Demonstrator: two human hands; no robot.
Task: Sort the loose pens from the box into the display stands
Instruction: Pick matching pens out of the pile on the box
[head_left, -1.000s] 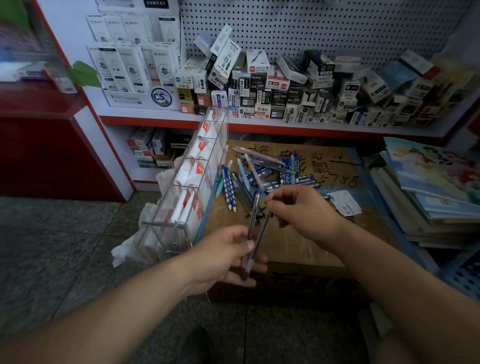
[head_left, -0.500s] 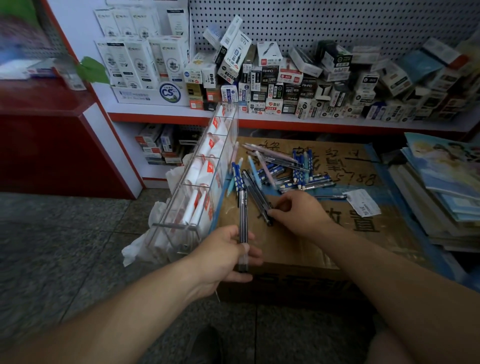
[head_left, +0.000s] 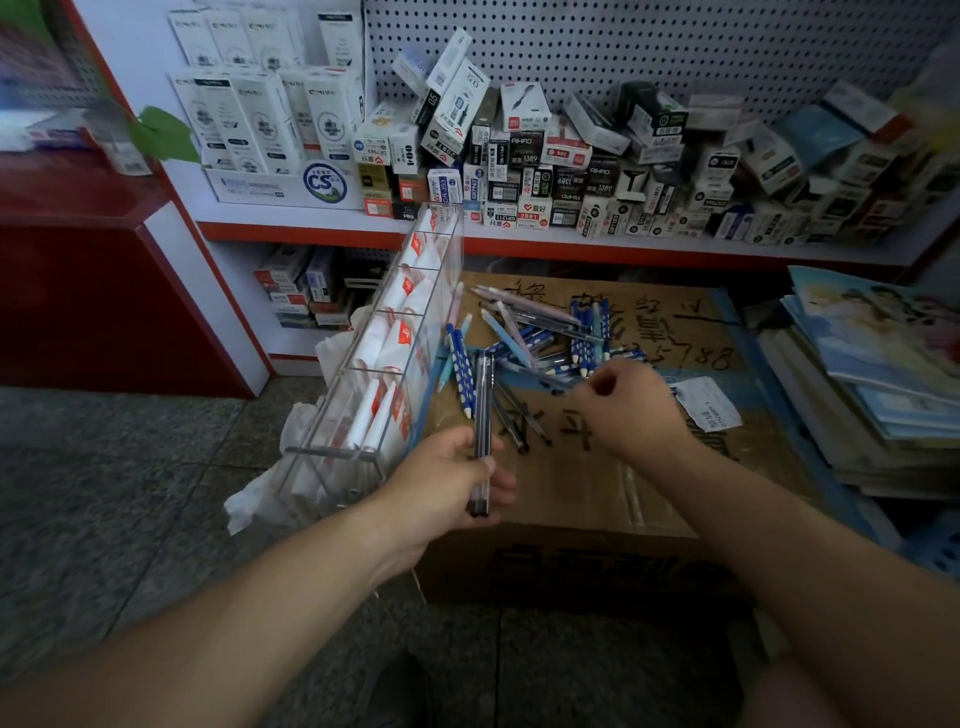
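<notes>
In the head view, the left hand (head_left: 457, 480) grips a small bundle of dark pens (head_left: 481, 415). Their long axis points away from the person, with the tips up. The right hand (head_left: 631, 408) hovers over the cardboard box (head_left: 587, 499) with curled fingers. It is blurred, so I cannot tell if it pinches a pen or nothing.

The loose pens (head_left: 545, 340) lie in a heap on the box top, just beyond the right hand and to its left, and they point in many directions. A few dark loose ones (head_left: 514, 423) lie between the two hands, slanted mostly away from the person.

I judge that the right hand is nearer for the next pick. The clear display stand (head_left: 415, 332) leans just beside the box, on the left hand's side.
</notes>
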